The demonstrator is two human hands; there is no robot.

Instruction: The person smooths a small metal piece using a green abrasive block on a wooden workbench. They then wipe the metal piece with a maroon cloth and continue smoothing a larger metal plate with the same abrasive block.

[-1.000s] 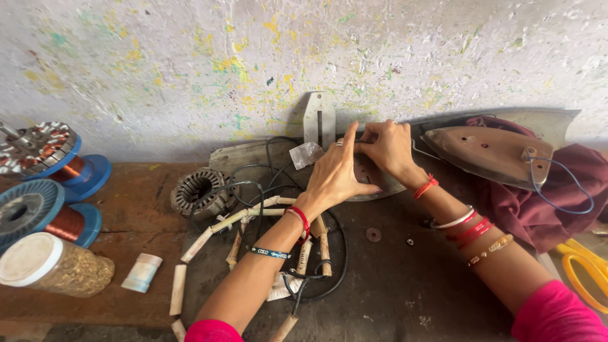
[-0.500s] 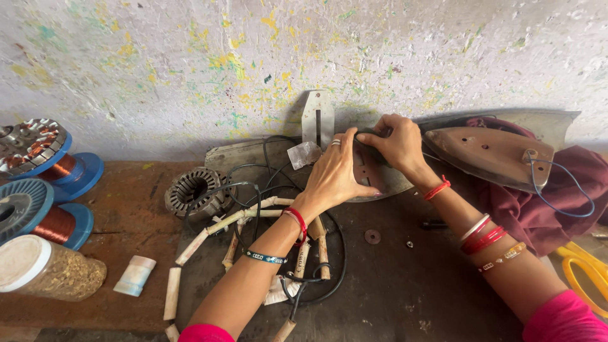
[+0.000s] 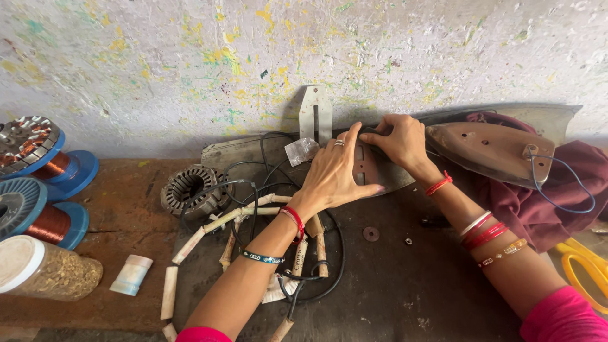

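Both hands have crept right along the bench. The left hand (image 3: 339, 174) presses open-palmed on the metal soleplate (image 3: 373, 168); the right hand (image 3: 399, 139) pinches its upper edge.

We are in a small repair workshop for electrical appliances. Our worn, stained workbench (image 3: 114, 209) stands against a rough wall (image 3: 190, 57) flecked with paint. On it lie spools of copper wire (image 3: 54, 221), a bare motor core (image 3: 190, 190) with its slotted ring, black cable (image 3: 266, 171) and cream insulating sleeves (image 3: 190, 245). An iron soleplate (image 3: 491, 152) with a loose blue wire rests to one side, and loose washers (image 3: 371, 234) sit on the dark bench mat (image 3: 405, 285). A jar of grainy stuff (image 3: 47, 272) stands at the near edge.
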